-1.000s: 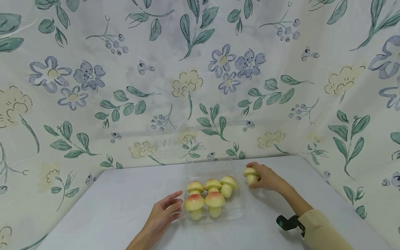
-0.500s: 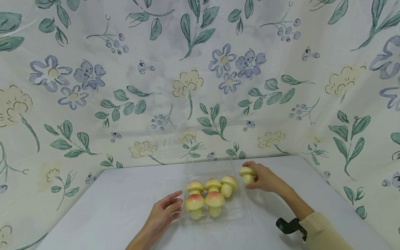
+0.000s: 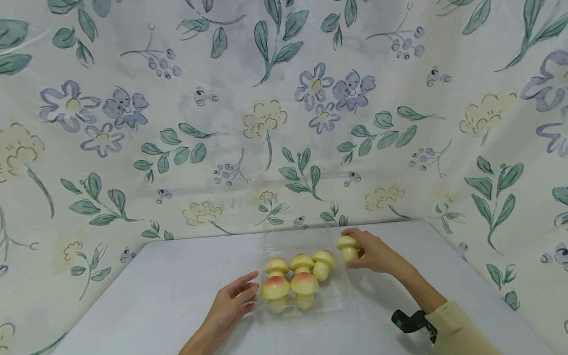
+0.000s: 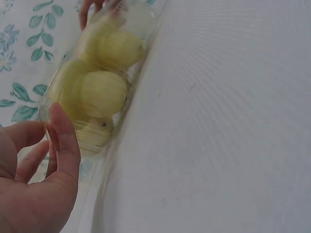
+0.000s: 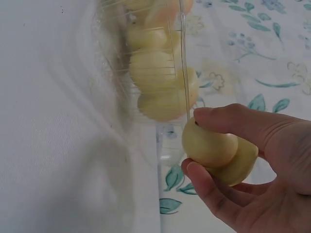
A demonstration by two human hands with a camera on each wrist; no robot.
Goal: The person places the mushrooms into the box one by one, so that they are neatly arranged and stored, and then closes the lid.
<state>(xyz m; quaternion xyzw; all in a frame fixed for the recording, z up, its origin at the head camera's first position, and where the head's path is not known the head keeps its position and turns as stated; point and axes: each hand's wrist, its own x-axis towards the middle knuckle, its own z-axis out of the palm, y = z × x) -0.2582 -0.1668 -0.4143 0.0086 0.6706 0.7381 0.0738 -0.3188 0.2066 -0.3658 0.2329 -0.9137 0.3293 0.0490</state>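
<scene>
A clear plastic container (image 3: 335,296) holds several yellow mushroom-shaped pieces (image 3: 304,283), some with reddish caps. At its left side my left hand (image 3: 230,301) touches the wall with relaxed fingers; in the left wrist view a fingertip (image 4: 57,114) lies against the plastic. Beyond the right side, my right hand (image 3: 372,250) pinches another yellow mushroom-shaped piece (image 3: 349,249) between thumb and fingers, cap up. The right wrist view has this held piece (image 5: 206,145) right at the container's rim (image 5: 183,63), with its stem end facing the camera.
The container's clear lid (image 3: 295,240) stands open toward the back. All of this is on a white table (image 3: 186,276). A floral cloth (image 3: 230,148) hangs behind it. A black device (image 3: 410,321) is strapped at the right wrist by the cream sleeve (image 3: 457,328).
My right hand has moved left with the mushroom-shaped piece, closer to the container's right side. The left hand and the pieces inside the container have stayed in place.
</scene>
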